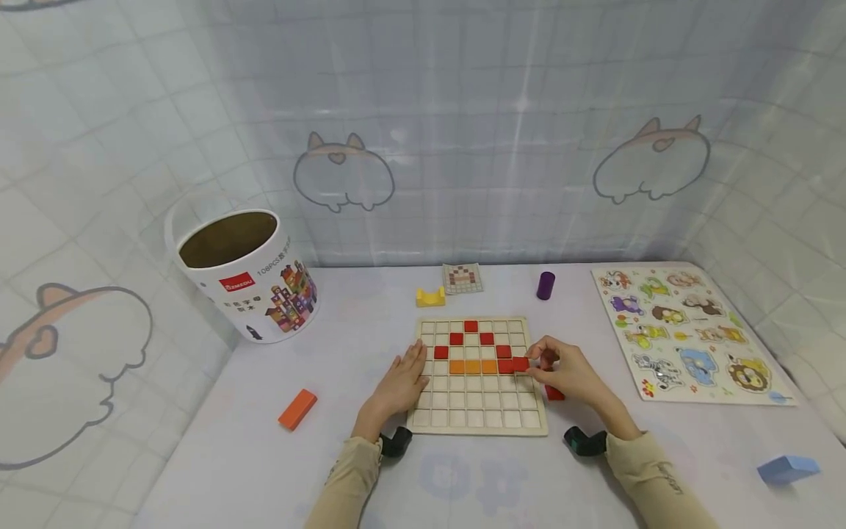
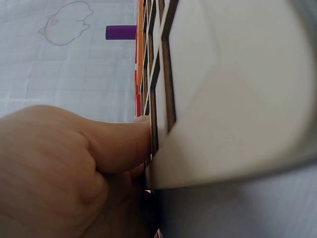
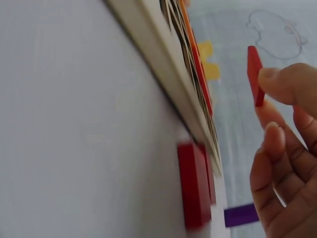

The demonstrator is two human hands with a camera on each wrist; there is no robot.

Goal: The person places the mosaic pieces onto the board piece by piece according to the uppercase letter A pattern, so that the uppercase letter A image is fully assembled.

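A wooden grid board [image 1: 476, 419] lies on the table with red and orange square tiles in some cells. The red tiles slope down from a top one, and three orange tiles [image 1: 472, 366] sit in a row beside a red one. My right hand [image 1: 567, 373] pinches a red tile [image 3: 254, 74] between thumb and finger, held above the board's right side. My left hand [image 1: 400, 383] rests along the board's left edge, fingers straight, thumb on the rim in the left wrist view. More red pieces [image 3: 194, 186] lie beside the board, partly under my right hand.
Behind the board are a yellow block [image 1: 431, 297], a pattern card [image 1: 463, 278] and a purple cylinder [image 1: 545, 286]. A white bucket [image 1: 247, 294] and an orange block [image 1: 298, 409] stand left. An animal puzzle board [image 1: 690, 334] and a blue block [image 1: 788, 469] are right.
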